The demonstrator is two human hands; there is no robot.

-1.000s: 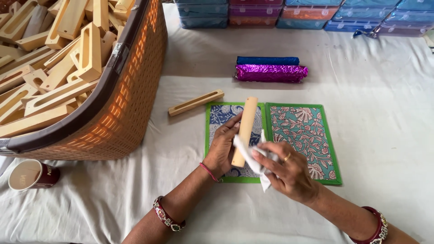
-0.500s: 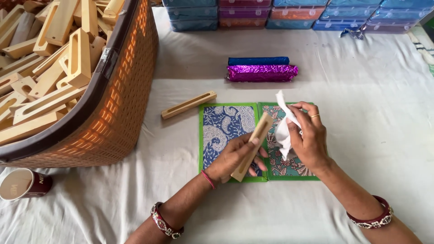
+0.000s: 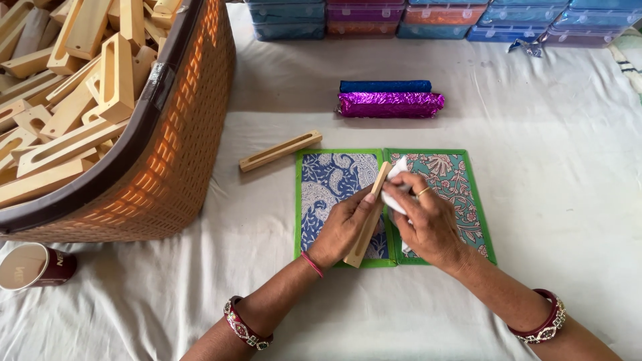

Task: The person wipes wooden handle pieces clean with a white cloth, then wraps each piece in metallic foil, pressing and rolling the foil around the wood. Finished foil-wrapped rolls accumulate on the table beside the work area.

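Note:
My left hand grips a long pale wooden block, held tilted over an opened green-edged patterned folder on the white cloth. My right hand presses a crumpled white cloth against the upper end of that block. The folder has a blue patterned left panel and a teal patterned right panel. A second wooden block with a long slot lies just up-left of the folder.
A big woven orange basket full of several slotted wooden blocks fills the left. A blue roll and a purple foil roll lie behind the folder. Stacked coloured boxes line the far edge. A cup lies lower left.
My right hand brought the white cloth back from the right onto the block's upper end. My left hand kept hold of the block, now tilted more upright over the folder's middle.

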